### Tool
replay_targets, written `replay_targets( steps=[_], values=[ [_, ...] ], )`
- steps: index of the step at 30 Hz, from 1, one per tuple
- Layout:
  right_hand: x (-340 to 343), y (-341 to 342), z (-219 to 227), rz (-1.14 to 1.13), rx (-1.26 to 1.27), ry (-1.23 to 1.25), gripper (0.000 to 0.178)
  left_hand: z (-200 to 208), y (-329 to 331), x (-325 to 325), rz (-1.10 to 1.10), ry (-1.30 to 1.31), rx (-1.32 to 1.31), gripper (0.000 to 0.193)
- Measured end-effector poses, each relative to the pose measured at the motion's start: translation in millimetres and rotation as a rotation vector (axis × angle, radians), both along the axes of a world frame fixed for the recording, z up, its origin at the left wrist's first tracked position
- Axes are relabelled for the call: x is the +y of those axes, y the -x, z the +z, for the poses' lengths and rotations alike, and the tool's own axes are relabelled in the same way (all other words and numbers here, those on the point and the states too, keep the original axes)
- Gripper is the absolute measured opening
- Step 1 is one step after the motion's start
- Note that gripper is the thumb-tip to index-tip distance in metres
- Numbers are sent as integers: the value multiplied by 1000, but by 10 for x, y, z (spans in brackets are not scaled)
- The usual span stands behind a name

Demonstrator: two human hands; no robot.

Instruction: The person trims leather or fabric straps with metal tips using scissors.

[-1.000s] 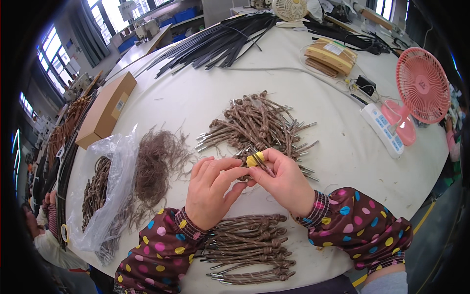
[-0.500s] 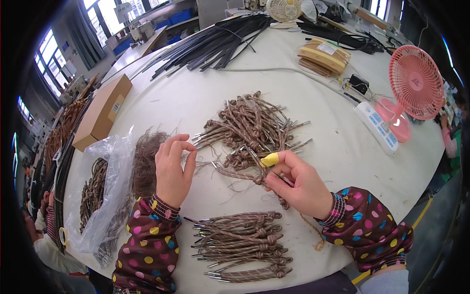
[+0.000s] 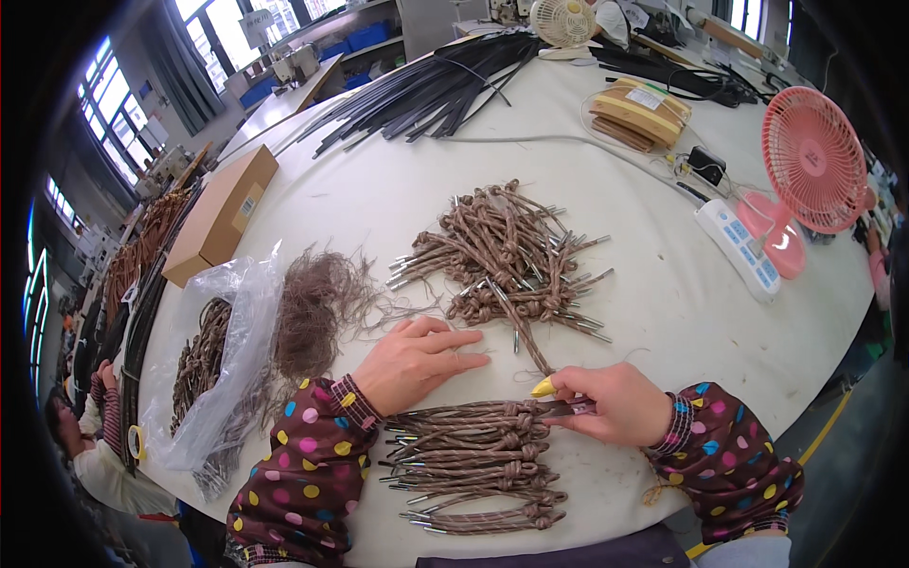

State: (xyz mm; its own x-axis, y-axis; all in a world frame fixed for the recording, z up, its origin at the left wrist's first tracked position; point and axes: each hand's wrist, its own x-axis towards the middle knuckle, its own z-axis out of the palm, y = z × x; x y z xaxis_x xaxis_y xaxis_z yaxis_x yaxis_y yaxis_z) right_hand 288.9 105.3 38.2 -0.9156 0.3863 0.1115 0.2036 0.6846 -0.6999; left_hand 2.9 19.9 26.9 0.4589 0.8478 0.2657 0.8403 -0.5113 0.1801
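My left hand lies low over the table with its fingers stretched out, holding nothing, just above a neat row of knotted brown cords with metal tips. In my right hand are small metal thread snips, their blades pointing left at the knotted end of the row's top cord. A yellow cover sits on a fingertip of that hand. Beyond both hands is a loose heap of the same knotted cords. One cord hangs out of the heap toward my right hand.
Left of the heap lies brown thread fluff, beside a clear plastic bag of cords and a cardboard box. At right stand a power strip and a pink fan. Black strips spread across the back.
My right hand has come down toward the row and let go of a knotted cord, still holding the snips. My left hand has moved right and down, its fingers now flatter.
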Motion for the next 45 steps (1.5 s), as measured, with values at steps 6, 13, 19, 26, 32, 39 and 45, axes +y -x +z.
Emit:
replay_targets(
  steps=[6,13,19,26,32,39,45],
  values=[
    [21,-11,45,-22,5,2,30,-125,742,-163,522,-184,32,29],
    [261,217,-11,-282,86,-145,30,-16,650,-166,675,-270,146,22],
    [285,521,-113,-323,-46,-279,38,298,-126,151,452,-243,-58,24],
    [345,547,229,-427,480,1078,38,142,-463,-21,241,498,-1003,39],
    [147,752,102,-357,645,1050,45,223,-551,6,195,895,-1585,41],
    [326,469,228,-529,653,45,54,299,-380,-44,443,-18,-547,37],
    [250,495,168,-136,324,-428,39,175,-406,10,247,-247,-357,38]
  ],
)
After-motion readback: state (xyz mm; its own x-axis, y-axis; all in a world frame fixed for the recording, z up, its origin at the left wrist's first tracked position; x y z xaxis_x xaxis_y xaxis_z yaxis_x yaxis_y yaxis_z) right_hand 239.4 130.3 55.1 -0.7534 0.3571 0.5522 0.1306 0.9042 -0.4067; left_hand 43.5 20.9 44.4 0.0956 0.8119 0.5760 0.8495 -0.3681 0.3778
